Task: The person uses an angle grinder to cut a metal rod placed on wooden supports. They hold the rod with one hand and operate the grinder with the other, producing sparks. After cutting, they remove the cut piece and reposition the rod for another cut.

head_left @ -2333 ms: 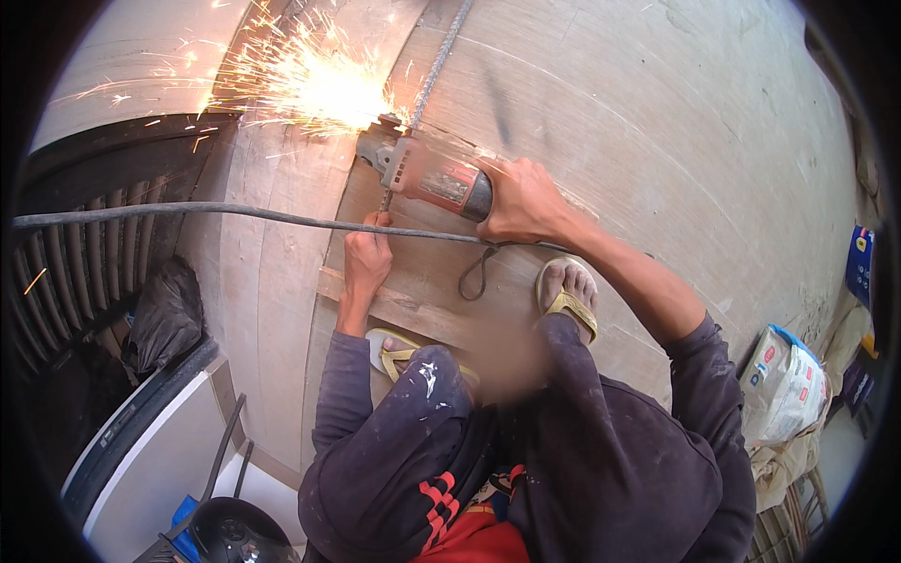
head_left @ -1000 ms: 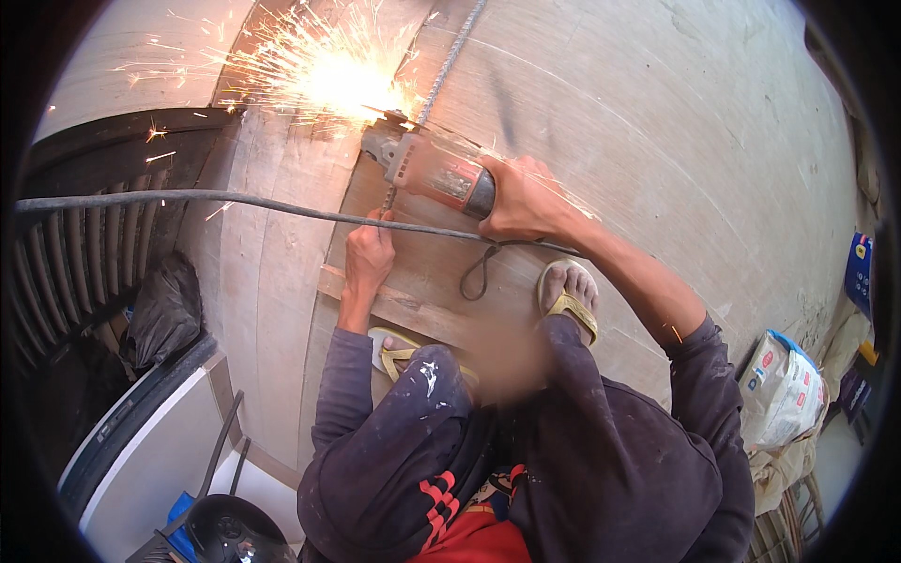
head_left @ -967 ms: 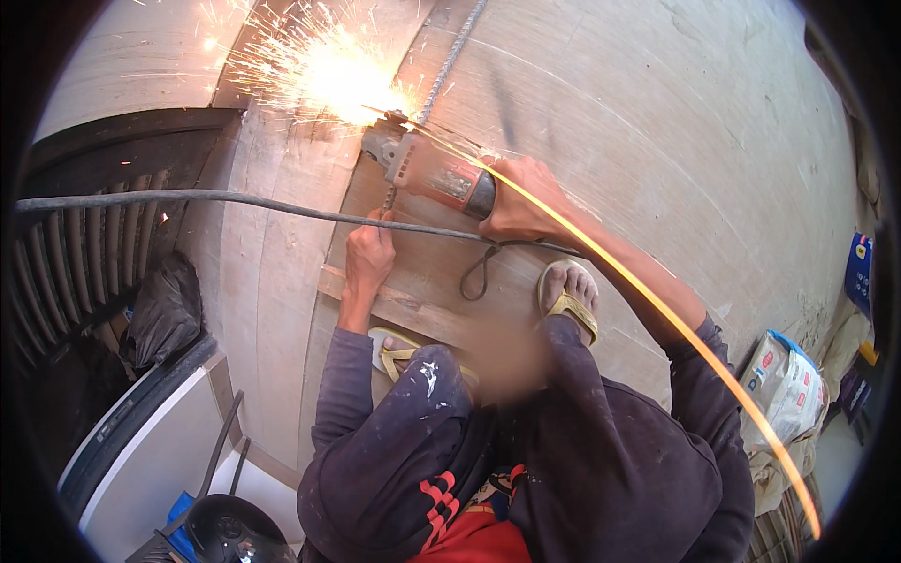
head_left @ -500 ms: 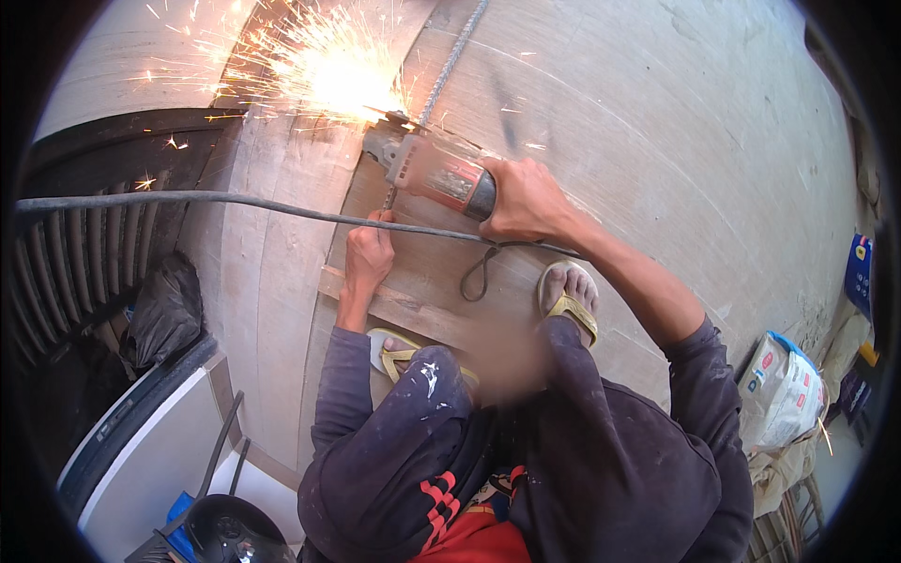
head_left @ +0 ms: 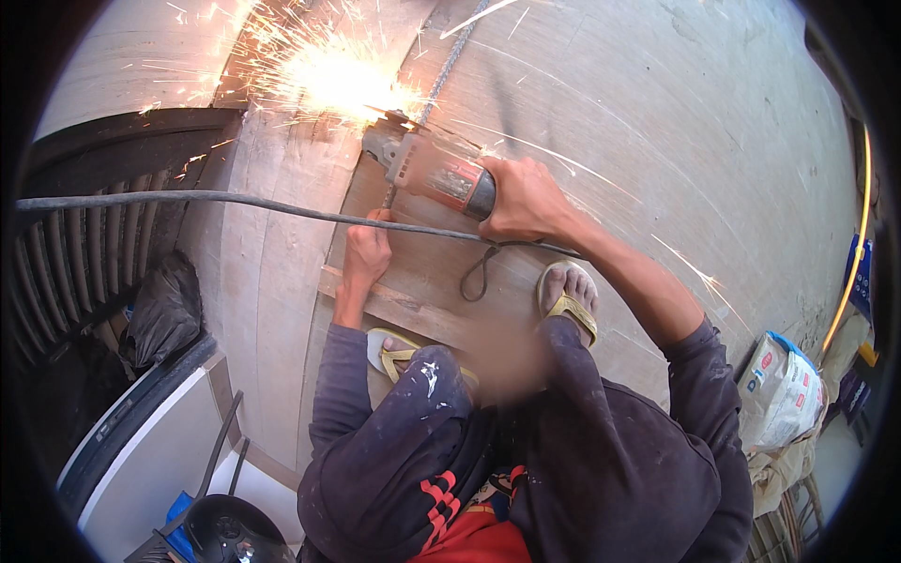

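Note:
My right hand (head_left: 527, 200) is closed round the rear of an angle grinder (head_left: 439, 175), a red and grey tool with a dark end. Its disc meets a ribbed steel rebar (head_left: 449, 73), and bright sparks (head_left: 333, 80) spray to the upper left from there. The rebar runs from the top edge under the grinder toward me. My left hand (head_left: 367, 251) is closed on its near end, just below the grinder head. A black cable (head_left: 253, 200) crosses in front of my left hand and loops below the grinder.
My sandalled feet (head_left: 571, 296) stand on either side of a wooden strip (head_left: 404, 310). At left are a dark slatted piece (head_left: 94, 244) and a black plastic bag (head_left: 167, 310). A white sack (head_left: 784, 389) lies at right. A black rounded object (head_left: 235, 530) sits lower left.
Both hands and the grinder hold nearly the same place. The sparks now reach further right, with streaks over the floor, and a yellow line has appeared at the far right edge.

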`<state>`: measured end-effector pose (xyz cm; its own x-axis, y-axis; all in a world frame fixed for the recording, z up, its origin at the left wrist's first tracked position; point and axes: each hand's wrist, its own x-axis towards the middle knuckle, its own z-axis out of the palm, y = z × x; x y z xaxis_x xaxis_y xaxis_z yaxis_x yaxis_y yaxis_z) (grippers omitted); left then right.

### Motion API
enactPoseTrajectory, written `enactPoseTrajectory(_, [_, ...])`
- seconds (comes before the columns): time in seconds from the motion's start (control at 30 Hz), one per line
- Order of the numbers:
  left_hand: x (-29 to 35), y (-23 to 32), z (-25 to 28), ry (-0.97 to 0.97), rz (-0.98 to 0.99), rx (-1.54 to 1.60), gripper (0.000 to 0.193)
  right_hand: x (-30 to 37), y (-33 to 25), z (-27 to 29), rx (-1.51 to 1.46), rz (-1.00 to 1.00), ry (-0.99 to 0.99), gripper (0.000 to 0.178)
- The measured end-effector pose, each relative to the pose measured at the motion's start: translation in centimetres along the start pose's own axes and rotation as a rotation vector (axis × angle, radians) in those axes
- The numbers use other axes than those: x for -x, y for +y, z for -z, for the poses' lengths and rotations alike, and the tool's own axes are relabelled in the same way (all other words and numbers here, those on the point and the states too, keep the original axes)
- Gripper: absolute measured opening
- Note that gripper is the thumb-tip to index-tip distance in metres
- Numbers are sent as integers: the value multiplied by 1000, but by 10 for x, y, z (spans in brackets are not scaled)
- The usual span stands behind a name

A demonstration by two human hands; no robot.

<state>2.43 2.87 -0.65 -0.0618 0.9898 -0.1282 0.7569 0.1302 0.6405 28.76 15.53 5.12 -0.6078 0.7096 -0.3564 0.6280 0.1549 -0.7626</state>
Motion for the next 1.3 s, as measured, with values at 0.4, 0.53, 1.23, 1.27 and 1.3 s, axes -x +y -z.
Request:
enactPoseTrajectory(0.4, [-2, 5, 4, -32, 7, 10, 10, -1, 0, 0, 1, -7, -7, 44])
enactPoseTrajectory(0.53, [-3, 1, 2, -34, -9, -18, 10, 1, -2, 2, 18, -16, -11, 48])
enactPoseTrajectory(1.23, [2, 6, -4, 31, 74, 5, 21, 17, 5, -8, -38, 145, 149, 58])
enactPoseTrajectory(1.27, [7, 0, -5, 17, 67, -50, 21, 17, 4, -8, -31, 131, 142, 57])
enactPoseTrajectory(1.3, [11, -4, -6, 2, 59, -104, 21, 17, 2, -7, -25, 117, 136, 56])
